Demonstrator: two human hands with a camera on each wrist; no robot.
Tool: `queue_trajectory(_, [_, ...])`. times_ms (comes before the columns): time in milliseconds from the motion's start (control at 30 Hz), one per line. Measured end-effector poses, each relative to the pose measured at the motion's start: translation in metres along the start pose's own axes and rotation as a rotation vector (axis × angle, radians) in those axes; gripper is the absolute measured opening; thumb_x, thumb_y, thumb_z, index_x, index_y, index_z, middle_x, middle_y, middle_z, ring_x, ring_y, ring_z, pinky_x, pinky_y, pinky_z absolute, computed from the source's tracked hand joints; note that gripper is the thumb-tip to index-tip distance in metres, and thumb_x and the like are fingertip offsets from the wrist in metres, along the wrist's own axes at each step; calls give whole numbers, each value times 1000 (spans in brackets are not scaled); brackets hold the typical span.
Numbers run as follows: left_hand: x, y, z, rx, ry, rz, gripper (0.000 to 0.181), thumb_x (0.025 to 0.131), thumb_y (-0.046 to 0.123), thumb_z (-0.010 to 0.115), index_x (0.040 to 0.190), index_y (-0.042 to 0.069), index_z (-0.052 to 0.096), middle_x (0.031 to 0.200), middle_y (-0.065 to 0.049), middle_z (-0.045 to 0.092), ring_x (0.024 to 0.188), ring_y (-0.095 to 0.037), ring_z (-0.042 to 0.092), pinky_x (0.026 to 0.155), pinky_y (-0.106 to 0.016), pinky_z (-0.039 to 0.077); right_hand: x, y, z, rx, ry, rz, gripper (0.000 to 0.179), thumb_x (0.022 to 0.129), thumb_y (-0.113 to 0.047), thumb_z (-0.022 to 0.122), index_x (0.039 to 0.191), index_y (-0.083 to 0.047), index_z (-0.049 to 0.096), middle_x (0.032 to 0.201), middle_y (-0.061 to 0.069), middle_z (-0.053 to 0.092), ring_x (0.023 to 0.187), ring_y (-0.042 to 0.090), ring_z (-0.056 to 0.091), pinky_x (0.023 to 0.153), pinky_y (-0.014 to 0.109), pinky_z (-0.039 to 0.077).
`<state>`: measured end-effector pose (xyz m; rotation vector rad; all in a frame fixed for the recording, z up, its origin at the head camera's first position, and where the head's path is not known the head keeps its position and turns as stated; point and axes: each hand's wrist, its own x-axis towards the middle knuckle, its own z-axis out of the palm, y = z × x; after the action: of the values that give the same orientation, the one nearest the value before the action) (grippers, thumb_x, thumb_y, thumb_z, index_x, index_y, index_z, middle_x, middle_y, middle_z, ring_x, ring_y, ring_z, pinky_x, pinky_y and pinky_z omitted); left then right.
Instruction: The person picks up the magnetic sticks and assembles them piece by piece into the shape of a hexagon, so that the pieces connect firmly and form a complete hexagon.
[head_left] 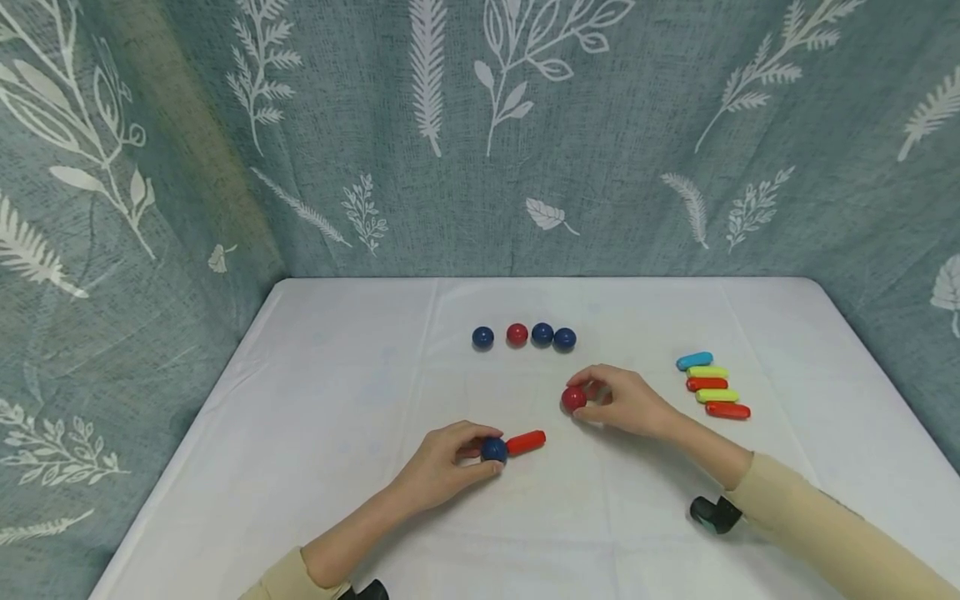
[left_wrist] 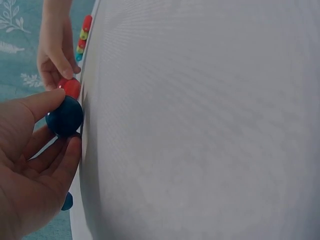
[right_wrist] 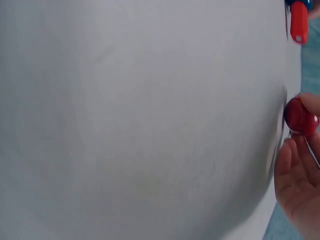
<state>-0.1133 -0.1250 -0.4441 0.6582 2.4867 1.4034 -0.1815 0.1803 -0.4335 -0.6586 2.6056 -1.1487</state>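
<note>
My left hand [head_left: 447, 467] pinches a dark blue ball [head_left: 493, 450] between thumb and fingers, low over the white table. A short red stick [head_left: 527, 442] sticks out from the right side of this ball, end against it. In the left wrist view the blue ball [left_wrist: 65, 116] sits between the thumb and fingertips. Up and to the right, my right hand [head_left: 622, 402] holds a red ball [head_left: 573, 399] by thumb and fingertips, a small gap away from the stick's free end. The right wrist view shows that red ball [right_wrist: 301, 116] at its right edge.
Behind the hands lie a blue ball [head_left: 483, 337], another red ball [head_left: 517, 335] and two more blue balls [head_left: 553, 337] side by side. Several blue, yellow and red sticks [head_left: 707, 384] lie in a column at the right. A patterned curtain [head_left: 465, 200] borders the white table [head_left: 360, 358].
</note>
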Motion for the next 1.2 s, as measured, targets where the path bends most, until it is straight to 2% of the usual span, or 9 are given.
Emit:
queue_trajectory(200, [1, 1, -1, 2, -5, -15, 37, 87, 17, 75, 122, 8, 66, 117, -5, 65, 107, -19, 63, 90, -25, 50, -5, -8, 9, 22, -67, -68, 38, 84, -17, 77, 119, -11, 63, 110, 0, 64, 97, 18, 57, 77, 27, 52])
queue_trajectory(400, [1, 2, -2, -7, -14, -35, 39, 86, 15, 76, 123, 8, 65, 118, -3, 65, 108, -16, 63, 91, -23, 49, -7, -15, 15, 43, -106, -75, 38, 85, -19, 76, 120, -13, 63, 110, -2, 63, 96, 17, 57, 78, 27, 52])
queue_trajectory(833, [1, 2, -2, -23, -14, -22, 38, 86, 15, 75, 122, 6, 65, 118, -4, 65, 108, -16, 63, 90, -21, 48, -8, -21, 22, 43, -125, -91, 37, 85, -19, 76, 119, -12, 64, 109, -4, 64, 95, 15, 57, 78, 27, 52])
queue_trajectory(1033, [3, 3, -2, 43, -12, -1, 40, 84, 21, 78, 120, 7, 66, 115, -2, 66, 104, -14, 63, 89, -23, 50, -8, -19, 23, 57, -126, -94, 38, 85, -19, 77, 120, -12, 64, 108, -3, 63, 94, 16, 57, 78, 26, 52])
queue_trajectory(1200, [15, 14, 4, 163, -4, 54, 39, 85, 25, 77, 119, 8, 67, 107, 1, 67, 94, -11, 61, 84, -28, 51, -9, -19, 23, 63, -126, -77, 39, 84, -17, 77, 120, -11, 63, 110, -2, 64, 93, 15, 58, 78, 25, 52])
